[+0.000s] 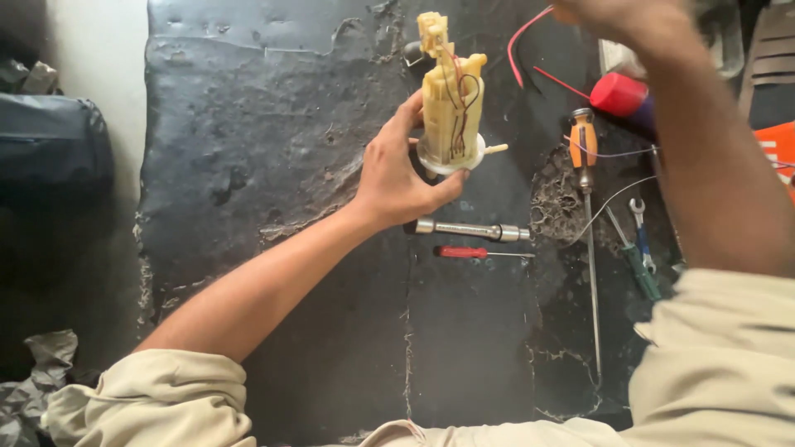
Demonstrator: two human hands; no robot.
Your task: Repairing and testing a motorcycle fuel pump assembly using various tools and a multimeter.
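My left hand [396,170] grips a yellowed plastic pump unit [451,99] by its round white base, holding it upright above a worn black mat [273,149]. Thin red and dark wires run down the unit's side. My right hand [617,16] is raised at the top edge of the view, mostly cut off, beyond a red wire [526,37]; whether it holds anything is hidden.
On the mat lie a metal socket extension [468,230], a small red screwdriver [476,252], a long orange-handled screwdriver [586,199], a wrench [639,232], a green-handled tool [642,271] and a red-capped can [621,95]. A dark bag [50,149] sits at left.
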